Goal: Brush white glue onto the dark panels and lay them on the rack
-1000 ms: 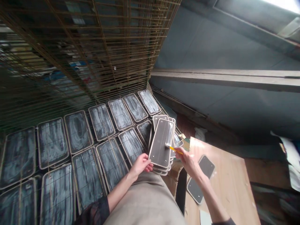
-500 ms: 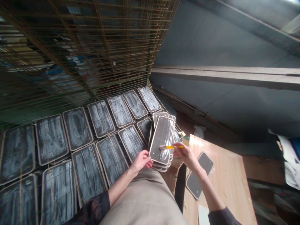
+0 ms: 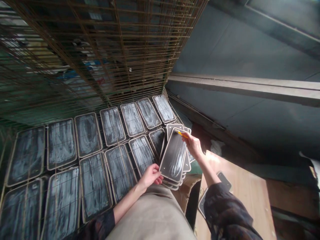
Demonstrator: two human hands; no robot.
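Observation:
My right hand (image 3: 192, 144) is closed around a small brush with a yellow handle (image 3: 184, 135). The brush tip meets the upper end of a dark rounded-corner panel (image 3: 170, 156) that has a pale border. Wet whitish streaks run down the right side of this panel. It lies tilted on top of a fanned stack of similar panels (image 3: 188, 166). At the lower left corner, my left hand (image 3: 151, 175) grips the top panel's edge between thumb and fingers.
Rows of white-smeared panels (image 3: 96, 183) lie on a wire rack to the left. More wire shelves (image 3: 140, 50) tilt up above it. A wooden board (image 3: 246, 196) on the right bears another dark panel (image 3: 223, 180), partly behind my forearm. A cardboard box (image 3: 191, 190) stands below the stack.
My right hand has moved the brush up from the lower middle of the top panel to its upper end. My left hand stays at the corner. The view has shifted slightly.

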